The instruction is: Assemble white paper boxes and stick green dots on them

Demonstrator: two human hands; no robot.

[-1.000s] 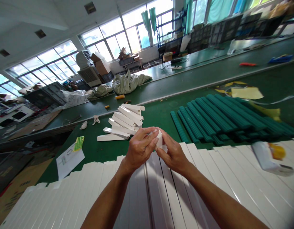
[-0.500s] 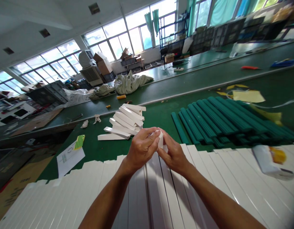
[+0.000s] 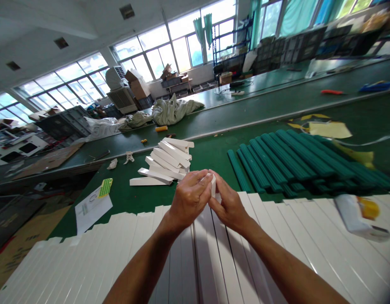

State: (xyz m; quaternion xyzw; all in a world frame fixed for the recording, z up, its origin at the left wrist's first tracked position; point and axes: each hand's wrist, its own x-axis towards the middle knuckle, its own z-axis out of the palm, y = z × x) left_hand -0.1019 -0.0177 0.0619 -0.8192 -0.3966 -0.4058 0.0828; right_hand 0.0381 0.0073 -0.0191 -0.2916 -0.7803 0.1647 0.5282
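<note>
Both of my hands are closed round the far end of a long white box, which runs toward me along the middle of the bench. My left hand grips it from the left, its thumb and fingers at the white tip. From the right, my right hand is bent round the same end, thumb below and fingers above. A small part of the end shows between the hands; the rest is covered by fingers. Long white boxes lie side by side on both sides. Just beyond my left hand is a pile of shorter white box pieces.
Green ribbed tubes are stacked at the right. A tape dispenser sits on the boxes. At the left lie a paper sheet and a yellow-green card. Beyond the bench's rail are a grey cloth bundle and an orange roll.
The hands stay at the box end with almost the same grip. Only a slight shift of the whole view is visible.
</note>
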